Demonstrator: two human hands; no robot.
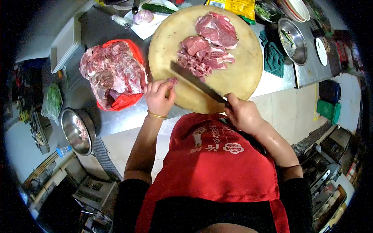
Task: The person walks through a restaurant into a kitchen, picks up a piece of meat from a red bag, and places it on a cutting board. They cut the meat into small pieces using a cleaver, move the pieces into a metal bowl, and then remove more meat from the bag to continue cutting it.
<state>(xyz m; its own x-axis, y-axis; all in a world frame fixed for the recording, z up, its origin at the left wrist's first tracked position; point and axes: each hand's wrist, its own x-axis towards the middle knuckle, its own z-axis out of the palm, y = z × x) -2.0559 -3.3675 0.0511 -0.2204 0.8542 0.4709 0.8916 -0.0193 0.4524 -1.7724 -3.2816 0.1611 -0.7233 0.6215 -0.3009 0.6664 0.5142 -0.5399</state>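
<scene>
My right hand (244, 112) grips the handle of a cleaver (196, 80), whose dark blade slants across the round wooden chopping board (250, 66). Just beyond the blade lie cut pieces of raw meat (202, 58), with a larger raw slab (217, 30) behind them. My left hand (160, 96), wearing a gold bangle, is over the board's left edge. Its fingers are closed on a small dark-red piece of meat (172, 82). Left of that hand, a big bony chunk of raw meat (112, 72) rests on a red plastic bag (134, 48).
A steel bowl (88, 124) with bits of meat stands at the left counter edge. Behind the board are an onion (143, 17), a cucumber (158, 8) and a yellow packet (237, 8). On the right are a green cloth (274, 58) and a steel bowl (301, 52).
</scene>
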